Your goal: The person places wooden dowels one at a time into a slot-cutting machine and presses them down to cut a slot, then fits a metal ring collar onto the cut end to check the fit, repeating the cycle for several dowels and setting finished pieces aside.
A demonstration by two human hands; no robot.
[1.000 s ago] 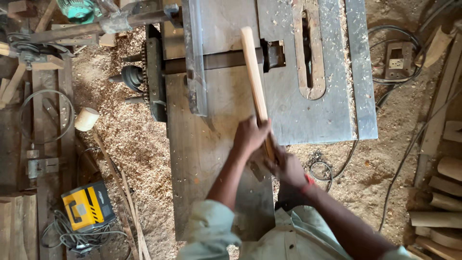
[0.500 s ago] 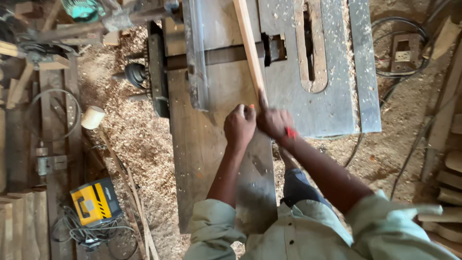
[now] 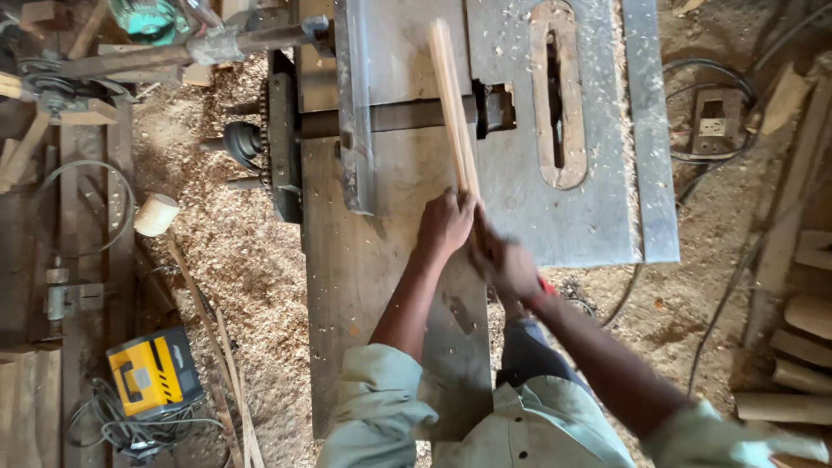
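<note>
Both hands grip the near end of a long wood strip [image 3: 452, 104]: left hand [image 3: 444, 225] with fingers wrapped tight round it, right hand [image 3: 505, 263] just beside and a little nearer me, blurred, fingers apparently closed on the same end. The strip runs away from the fingers across the saw table [image 3: 589, 208], its far end lying past the dark cross bar [image 3: 407, 114]. Left of the fingers stands the metal fence [image 3: 354, 104]; right of them, well apart, the blade slot [image 3: 559, 104] in its oval insert. Risks, as I judge them: the strip is thin and held only at one end, so a sideways push could make it flex or snap; sawdust on the table could let it skid, throwing the fingers forward; swung right, it would near the slot. Against the frame half a second back, the hands sit slightly lower and closer to me, the strip leans a touch more upright, and the right hand now blurs with motion. The yellow box [image 3: 154, 374] lies on the floor, far left of the fingers.
</note>
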